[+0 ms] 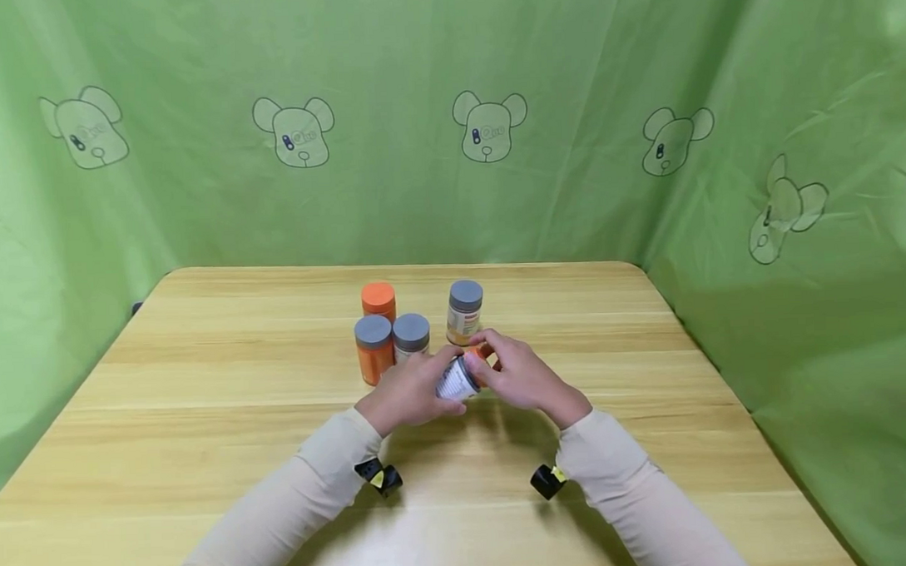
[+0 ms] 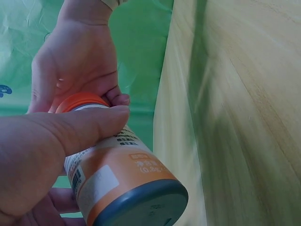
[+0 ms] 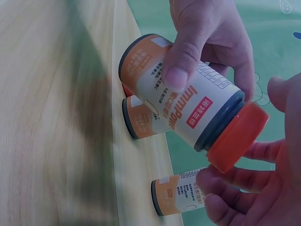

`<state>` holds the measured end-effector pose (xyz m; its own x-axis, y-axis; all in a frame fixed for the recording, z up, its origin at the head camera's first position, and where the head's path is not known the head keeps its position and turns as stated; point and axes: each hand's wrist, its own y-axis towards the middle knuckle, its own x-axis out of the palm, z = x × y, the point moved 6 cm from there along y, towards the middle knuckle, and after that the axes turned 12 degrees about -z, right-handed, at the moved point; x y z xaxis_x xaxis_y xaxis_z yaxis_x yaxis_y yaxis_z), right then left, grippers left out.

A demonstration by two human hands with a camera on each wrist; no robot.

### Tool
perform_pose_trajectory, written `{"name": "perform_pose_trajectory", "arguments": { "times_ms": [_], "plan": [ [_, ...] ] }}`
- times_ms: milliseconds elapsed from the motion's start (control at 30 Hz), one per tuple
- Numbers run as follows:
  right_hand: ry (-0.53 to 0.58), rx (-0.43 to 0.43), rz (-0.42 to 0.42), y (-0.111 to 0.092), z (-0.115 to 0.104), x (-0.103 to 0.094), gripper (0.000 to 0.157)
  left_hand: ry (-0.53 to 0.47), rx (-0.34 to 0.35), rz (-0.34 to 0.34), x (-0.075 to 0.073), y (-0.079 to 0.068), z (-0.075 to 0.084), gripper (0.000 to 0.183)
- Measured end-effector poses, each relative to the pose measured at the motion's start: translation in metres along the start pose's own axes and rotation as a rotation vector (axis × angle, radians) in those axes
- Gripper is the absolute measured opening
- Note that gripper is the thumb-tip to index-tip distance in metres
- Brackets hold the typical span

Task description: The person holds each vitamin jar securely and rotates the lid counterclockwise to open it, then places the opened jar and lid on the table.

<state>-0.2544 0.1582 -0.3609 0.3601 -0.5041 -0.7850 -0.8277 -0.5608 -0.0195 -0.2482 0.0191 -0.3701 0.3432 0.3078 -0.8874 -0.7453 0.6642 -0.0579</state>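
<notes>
My left hand [image 1: 415,390] grips a tilted supplement bottle [image 3: 183,94] with a dark grey body and a white and orange label. Its thumb lies across the label in the left wrist view. On the bottle's neck sits an orange screw cap [image 3: 237,136], turned toward my right hand [image 1: 519,372]. The fingers of that hand curl at the cap, fingertips against its edge. In the right wrist view the thumb stands a little apart from the cap; its exact contact is partly hidden. Both hands are raised over the wooden table [image 1: 227,457].
Left of and beyond the hands stand an orange-capped bottle [image 1: 378,295], an orange bottle with a grey cap [image 1: 375,352] and a grey-capped bottle [image 1: 411,330]. Another grey-capped bottle [image 1: 465,309] stands just behind the hands. A green curtain [image 1: 390,202] borders the table.
</notes>
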Motion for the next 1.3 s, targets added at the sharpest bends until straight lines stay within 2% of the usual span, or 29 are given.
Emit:
{"name": "perform_pose_trajectory", "arguments": {
  "times_ms": [267, 467, 600, 767, 1000, 1133, 1300],
  "plan": [
    [0.038, 0.018, -0.021, -0.0004, -0.0027, -0.0006, 0.038, 0.009, 0.011, 0.008, -0.0018, -0.0013, 0.0001, 0.072],
    [0.053, -0.002, -0.032, -0.0012, -0.0061, -0.002, 0.036, 0.008, 0.021, 0.02, -0.0034, -0.0013, 0.0005, 0.073],
    [0.059, -0.034, -0.041, -0.0018, -0.0085, -0.0025, 0.039, 0.01, 0.011, 0.013, -0.0042, -0.0015, 0.0003, 0.074],
    [0.016, -0.055, -0.03, -0.0033, -0.0081, -0.0026, 0.046, 0.002, 0.005, 0.011, -0.0038, -0.003, 0.0003, 0.074],
    [-0.015, -0.013, 0.016, -0.0021, -0.0057, -0.0011, 0.041, 0.008, -0.004, 0.014, -0.0028, -0.0043, 0.0011, 0.073],
    [0.006, 0.012, 0.004, -0.002, -0.0052, 0.0004, 0.038, 0.006, -0.009, 0.011, -0.0031, -0.0049, 0.0014, 0.07],
    [0.047, -0.012, -0.015, -0.0021, -0.0074, -0.0003, 0.035, 0.007, 0.003, 0.02, -0.0042, -0.0044, 0.0015, 0.065]
  ]
}}
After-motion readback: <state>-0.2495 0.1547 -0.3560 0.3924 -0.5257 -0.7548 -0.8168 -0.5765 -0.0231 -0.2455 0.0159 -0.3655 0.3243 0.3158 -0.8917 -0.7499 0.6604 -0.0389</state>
